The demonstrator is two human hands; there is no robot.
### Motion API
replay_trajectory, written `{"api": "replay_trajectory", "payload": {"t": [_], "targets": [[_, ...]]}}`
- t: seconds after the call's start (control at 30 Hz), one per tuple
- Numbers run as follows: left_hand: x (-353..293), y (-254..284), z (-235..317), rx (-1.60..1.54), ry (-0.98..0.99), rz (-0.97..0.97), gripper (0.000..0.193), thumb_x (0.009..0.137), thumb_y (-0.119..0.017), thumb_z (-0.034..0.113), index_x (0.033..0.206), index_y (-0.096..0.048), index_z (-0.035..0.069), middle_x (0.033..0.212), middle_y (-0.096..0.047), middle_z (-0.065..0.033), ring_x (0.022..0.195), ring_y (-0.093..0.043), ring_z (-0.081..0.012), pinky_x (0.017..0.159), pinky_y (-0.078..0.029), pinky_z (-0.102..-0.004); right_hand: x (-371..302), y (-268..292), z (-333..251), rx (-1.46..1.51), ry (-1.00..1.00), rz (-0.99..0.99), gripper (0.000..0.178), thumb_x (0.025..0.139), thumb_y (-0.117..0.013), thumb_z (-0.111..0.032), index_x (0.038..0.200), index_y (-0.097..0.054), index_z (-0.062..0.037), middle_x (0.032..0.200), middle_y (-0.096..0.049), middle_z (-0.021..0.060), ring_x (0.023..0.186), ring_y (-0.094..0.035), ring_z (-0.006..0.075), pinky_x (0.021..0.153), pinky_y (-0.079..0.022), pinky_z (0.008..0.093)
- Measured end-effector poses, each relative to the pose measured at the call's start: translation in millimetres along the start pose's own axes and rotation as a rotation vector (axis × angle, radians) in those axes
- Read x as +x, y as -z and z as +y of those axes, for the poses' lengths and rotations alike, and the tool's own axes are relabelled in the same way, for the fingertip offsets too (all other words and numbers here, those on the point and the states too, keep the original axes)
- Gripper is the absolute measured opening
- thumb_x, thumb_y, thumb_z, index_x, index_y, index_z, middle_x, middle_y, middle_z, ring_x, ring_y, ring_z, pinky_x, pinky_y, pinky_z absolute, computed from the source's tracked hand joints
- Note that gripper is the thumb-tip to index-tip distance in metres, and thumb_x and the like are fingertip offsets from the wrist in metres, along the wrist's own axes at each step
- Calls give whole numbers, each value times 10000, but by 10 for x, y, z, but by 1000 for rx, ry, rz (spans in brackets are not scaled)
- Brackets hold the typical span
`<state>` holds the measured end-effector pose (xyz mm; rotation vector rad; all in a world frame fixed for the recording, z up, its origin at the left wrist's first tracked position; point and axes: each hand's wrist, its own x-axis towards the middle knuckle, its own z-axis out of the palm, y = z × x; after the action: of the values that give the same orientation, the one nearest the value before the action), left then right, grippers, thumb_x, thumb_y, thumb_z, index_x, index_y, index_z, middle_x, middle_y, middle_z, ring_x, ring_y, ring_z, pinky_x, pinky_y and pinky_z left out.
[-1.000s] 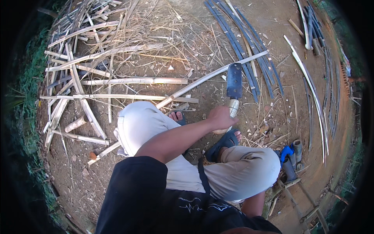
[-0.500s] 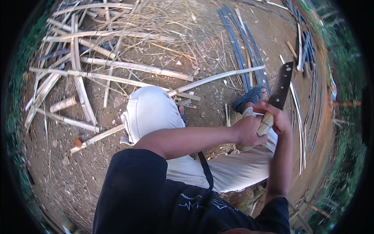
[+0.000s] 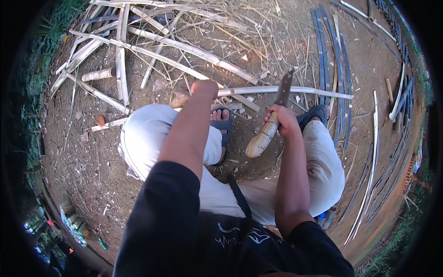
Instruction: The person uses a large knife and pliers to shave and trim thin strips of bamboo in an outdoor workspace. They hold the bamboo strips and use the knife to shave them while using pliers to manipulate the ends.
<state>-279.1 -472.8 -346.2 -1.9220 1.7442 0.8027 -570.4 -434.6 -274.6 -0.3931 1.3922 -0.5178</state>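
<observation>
My right hand (image 3: 284,117) is closed round a large knife, its dark, hole-dotted blade (image 3: 283,88) pointing away from me. The thick pale wooden handle (image 3: 262,140) sticks out behind my fist, toward my body. My left arm reaches forward between my knees. At its end my left hand (image 3: 205,88) is closed over a long, pale bamboo strip (image 3: 295,90), with most of its fingers hidden from view. That strip runs right from the hand, passing under the knife blade and over several dark strips (image 3: 323,60). A brown lump (image 3: 179,99) lies beside my left hand.
Pale split strips (image 3: 121,55) lie criss-crossed at the far left, near a short round piece (image 3: 98,74). Thin shavings (image 3: 258,23) cover the ground ahead. More dark lengths (image 3: 406,99) lie at the right. My sandalled feet (image 3: 221,124) flank the work.
My hands were together on the knife handle at the right. Now my left hand has moved left to the bamboo strip, and my right hand alone holds the knife, further left. The view has shifted.
</observation>
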Motion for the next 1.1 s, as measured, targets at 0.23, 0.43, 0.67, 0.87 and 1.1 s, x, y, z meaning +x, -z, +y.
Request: {"api": "replay_trajectory", "payload": {"t": [0.23, 0.43, 0.67, 0.87, 1.1], "targets": [[-116, 2308, 391, 478, -355, 403, 325, 941, -581, 314, 1116, -706, 70, 1184, -698, -122, 1067, -684, -282, 915, -544, -461, -184, 56, 56, -306, 104, 154, 219, 868, -615, -61, 1046, -530, 34, 718, -569, 87, 567, -601, 194, 509, -546, 366], [-470, 1924, 133, 314, -578, 199, 399, 977, -538, 485, 984, -608, 93, 971, -670, -123, 949, -665, -339, 818, -525, -499, -145, 288, -66, -586, 139, 251, 182, 854, -636, -76, 997, -582, 23, 661, -588, 72, 526, -590, 183, 500, -531, 356], [-1707, -1700, -1570, -560, -345, -348, 153, 829, -685, 250, 842, -627, 109, 744, -640, -119, 770, -647, -312, 696, -495, -433, 582, 272, -1286, -1189, 294, 359, 281, 767, -577, -174, 596, -692, 17, 633, -687, 193, 626, -713, 287, 689, -563, 392], [-3255, -2878, -1701, -498, 259, -442, 255, 810, -720, 276, 935, -641, 68, 843, -660, -146, 897, -657, -356, 818, -508, -450, 879, 153, -1537, -1162, 490, 300, 403, 810, -643, -188, 1082, -658, 108, 817, -700, 247, 766, -707, 365, 754, -537, 445], [-3635, -2444, -1281, -552, 581, -268, 270, 816, -714, 276, 959, -636, 61, 864, -659, -151, 912, -654, -359, 827, -508, -451, 1215, 233, -1370, -1138, 600, 148, 425, 813, -642, -202, 1177, -665, 16, 804, -673, 242, 789, -691, 372, 756, -521, 464]]}}
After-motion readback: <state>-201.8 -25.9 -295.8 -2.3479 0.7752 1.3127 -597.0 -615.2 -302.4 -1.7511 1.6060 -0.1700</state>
